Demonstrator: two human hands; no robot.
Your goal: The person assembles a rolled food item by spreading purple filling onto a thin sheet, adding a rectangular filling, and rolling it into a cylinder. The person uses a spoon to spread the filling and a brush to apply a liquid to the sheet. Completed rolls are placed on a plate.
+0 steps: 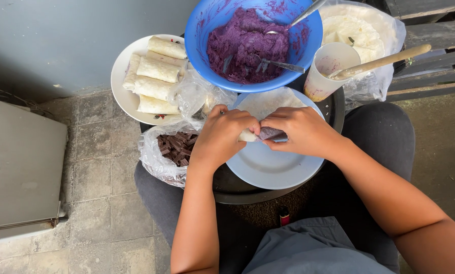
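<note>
Head view, looking down onto a lap. Both hands meet over a pale blue round plate (268,170) that sits on a dark round tray (334,109).

Left hand (222,137): fingers curled and pressed together, tips pinching the pale end of a thin white wrapper rolled around purple filling (260,134). Right hand (301,131): fingers likewise bunched, tips closed on the other end of the roll, where the purple shows through. The roll lies between the two sets of fingertips, at the upper middle of the plate; only its short middle stretch is visible, the ends being covered by the fingers. Whether it rests on the plate or is lifted just clear, I cannot tell. A flat part of the wrapper spreads on the plate beyond the knuckles.

Surroundings:
- Blue plastic bowl of purple mash (247,45), directly beyond the plate, with a metal spoon (301,15) and a metal fork (280,64) in it.
- White plate of finished pale rolls (156,76), left of the bowl.
- Clear plastic bag of brown chocolate pieces (174,147), just beside the left hand.
- White plastic cup with a wooden-handled utensil (334,68), right of the bowl.
- Clear bag of round white wrappers (359,30), behind the cup.
</note>
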